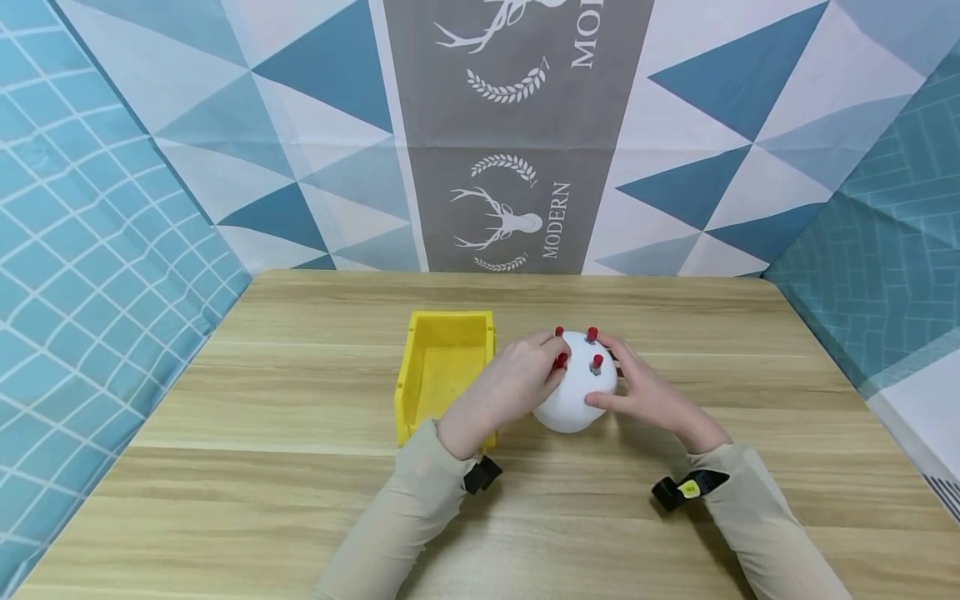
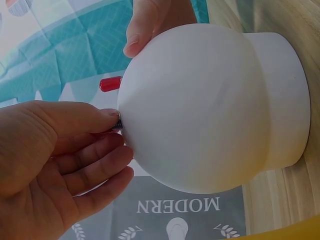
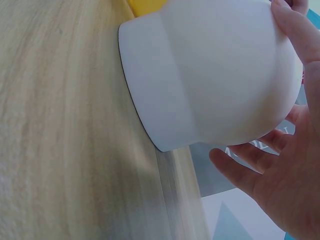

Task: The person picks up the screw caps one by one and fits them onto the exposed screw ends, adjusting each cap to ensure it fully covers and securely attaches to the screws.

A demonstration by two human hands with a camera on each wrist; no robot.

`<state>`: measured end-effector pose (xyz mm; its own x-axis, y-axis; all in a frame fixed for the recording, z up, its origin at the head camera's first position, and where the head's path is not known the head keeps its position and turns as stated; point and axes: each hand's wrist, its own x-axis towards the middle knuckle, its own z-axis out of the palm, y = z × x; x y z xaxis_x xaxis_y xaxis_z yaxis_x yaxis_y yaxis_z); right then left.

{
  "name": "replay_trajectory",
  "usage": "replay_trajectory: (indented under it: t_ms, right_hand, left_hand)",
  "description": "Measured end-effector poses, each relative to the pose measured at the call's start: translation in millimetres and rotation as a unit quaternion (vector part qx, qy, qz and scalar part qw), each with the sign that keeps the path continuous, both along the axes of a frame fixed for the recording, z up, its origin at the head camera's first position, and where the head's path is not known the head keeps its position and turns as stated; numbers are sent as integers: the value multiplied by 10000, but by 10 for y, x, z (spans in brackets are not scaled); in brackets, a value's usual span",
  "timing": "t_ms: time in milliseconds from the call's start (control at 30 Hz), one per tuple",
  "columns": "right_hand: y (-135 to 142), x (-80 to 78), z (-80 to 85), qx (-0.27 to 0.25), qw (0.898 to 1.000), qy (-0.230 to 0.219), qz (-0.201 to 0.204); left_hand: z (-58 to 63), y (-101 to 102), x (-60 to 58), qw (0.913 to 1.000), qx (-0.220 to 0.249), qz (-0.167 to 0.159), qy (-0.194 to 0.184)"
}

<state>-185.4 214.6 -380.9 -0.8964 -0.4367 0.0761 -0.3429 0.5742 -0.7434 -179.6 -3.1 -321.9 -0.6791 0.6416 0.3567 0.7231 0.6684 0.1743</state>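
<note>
A white dome-shaped stand (image 1: 567, 408) with a round base stands on the table, with several red-capped pegs on its top. One shows metal below its red cap (image 1: 597, 362); another red peg (image 2: 110, 84) sticks out in the left wrist view. My left hand (image 1: 517, 375) pinches a red-capped screw (image 1: 561, 360) between thumb and fingers at the dome's top. Its dark threaded shank (image 2: 118, 124) meets the dome surface, while the cap is mostly hidden by my fingers. My right hand (image 1: 647, 396) holds the dome's right side, thumb in front and fingers spread around the back.
A yellow open bin (image 1: 403, 400) stands left of the dome, partly behind my left forearm. The wooden table (image 1: 262, 400) runs back to a patterned cloth wall (image 1: 502, 125). Black straps with small cameras (image 1: 678, 490) sit at both wrists.
</note>
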Motion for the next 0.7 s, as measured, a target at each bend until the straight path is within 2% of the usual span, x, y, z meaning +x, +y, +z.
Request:
replay_trajectory:
  t_ms: [300,700]
  right_hand:
    - [4,5,-36,75,10000,-5,5]
    - [-5,12,8,23,10000,28,10]
  left_hand:
    - [-18,-36,8,9996,-6,39,-282]
    - [-10,-56,-7,9994,102,6,-318]
